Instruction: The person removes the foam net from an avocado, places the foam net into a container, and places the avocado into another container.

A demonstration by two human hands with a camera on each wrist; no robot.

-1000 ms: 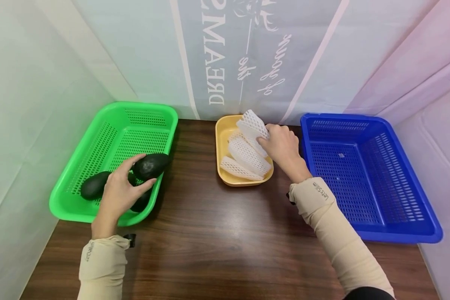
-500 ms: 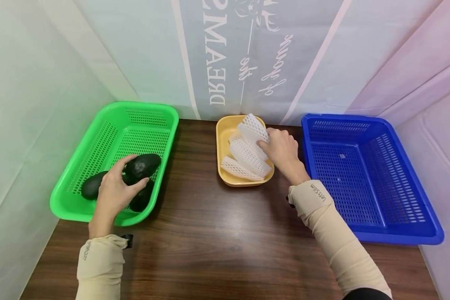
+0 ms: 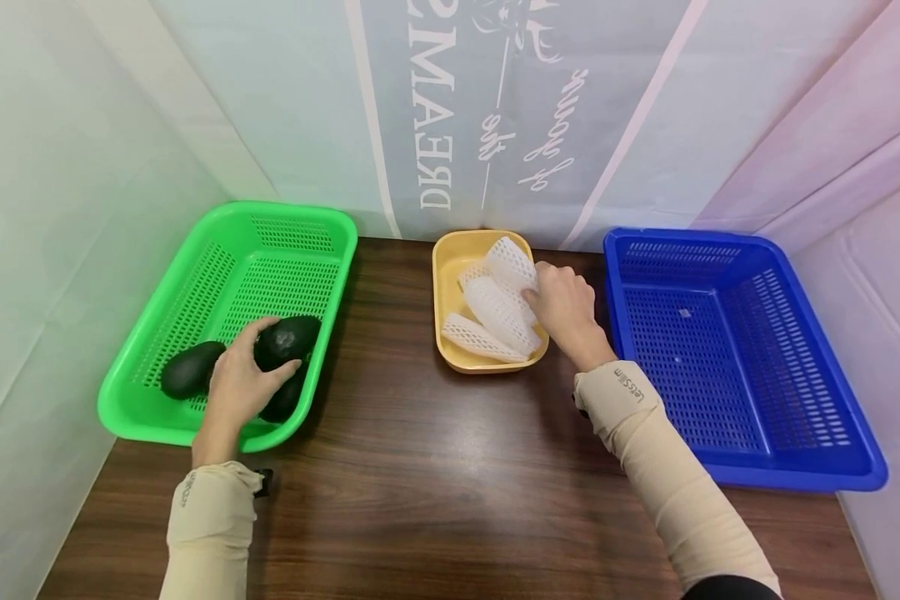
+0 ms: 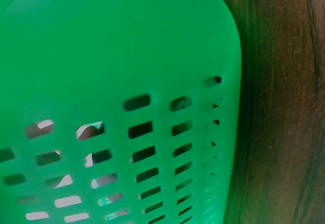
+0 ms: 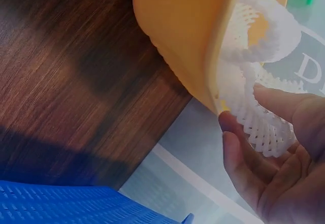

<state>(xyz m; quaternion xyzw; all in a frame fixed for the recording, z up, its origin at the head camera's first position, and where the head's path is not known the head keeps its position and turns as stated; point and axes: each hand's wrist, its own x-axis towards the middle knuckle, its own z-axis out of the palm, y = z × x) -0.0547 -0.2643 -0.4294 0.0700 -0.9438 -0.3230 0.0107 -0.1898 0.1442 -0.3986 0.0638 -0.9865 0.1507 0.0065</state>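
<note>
My left hand (image 3: 240, 387) is inside the green basket (image 3: 112, 392), its thumb and fingers around a dark avocado (image 3: 288, 340). A second avocado (image 3: 190, 371) lies left of the hand, and a third (image 3: 283, 400) sits partly hidden under the held one. Only the basket's outer wall (image 4: 127, 46) fills the left wrist view; the hand is out of sight there. At the yellow tray (image 3: 444, 292), my right hand (image 3: 567, 307) pinches a white foam net sleeve (image 3: 512, 265) by its near end. Several more sleeves (image 3: 495, 312) lie in the tray. The right wrist view shows the pinched sleeve (image 5: 269, 132) between thumb and fingers.
A blue basket (image 3: 690, 367) stands on the right, close to my right forearm. All the containers rest on a dark wooden table (image 3: 435, 492). A printed cloth backdrop (image 3: 300, 108) rises behind them, with pale walls at both sides.
The left hand has brought the avocado left from near the basket's right rim and down into the basket. The right hand has lowered the foam net sleeve slightly toward the tray.
</note>
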